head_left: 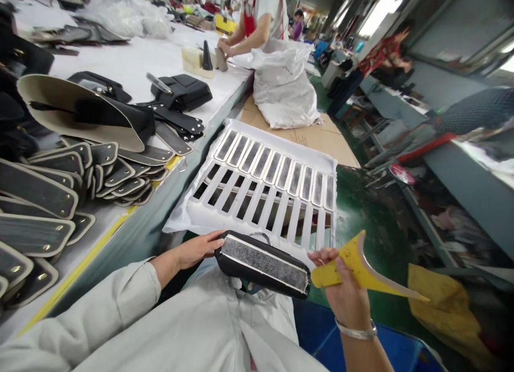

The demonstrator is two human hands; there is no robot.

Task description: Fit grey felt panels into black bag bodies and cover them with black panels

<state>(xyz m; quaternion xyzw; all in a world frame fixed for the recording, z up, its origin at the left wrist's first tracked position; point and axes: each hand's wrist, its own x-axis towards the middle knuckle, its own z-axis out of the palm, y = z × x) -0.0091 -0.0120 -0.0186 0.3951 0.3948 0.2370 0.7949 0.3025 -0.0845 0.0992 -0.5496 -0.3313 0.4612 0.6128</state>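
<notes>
In front of my lap is a black bag [263, 264], with a grey fuzzy strip edged in white on the side facing me. My left hand [195, 252] grips its left end, fingertips on the top edge and thumb out of sight. A yellow fan-shaped scraper [341, 262] is held in my right hand [346, 286], its wide curved edge pointing away to the right. The fingertips of that hand are close to the bag's right end. Just beyond the bag, a white slotted frame [231, 214] carries a row of grey oblong pieces [273, 167].
On the left table [132, 59] lie piled dark straps [36, 235], a curved dark panel [80, 107] and another black bag [180, 91]. A white sack [283, 88] stands on cardboard [333, 136] ahead. Beyond it a co-worker [261, 24] handles something at the table. Benches line the right.
</notes>
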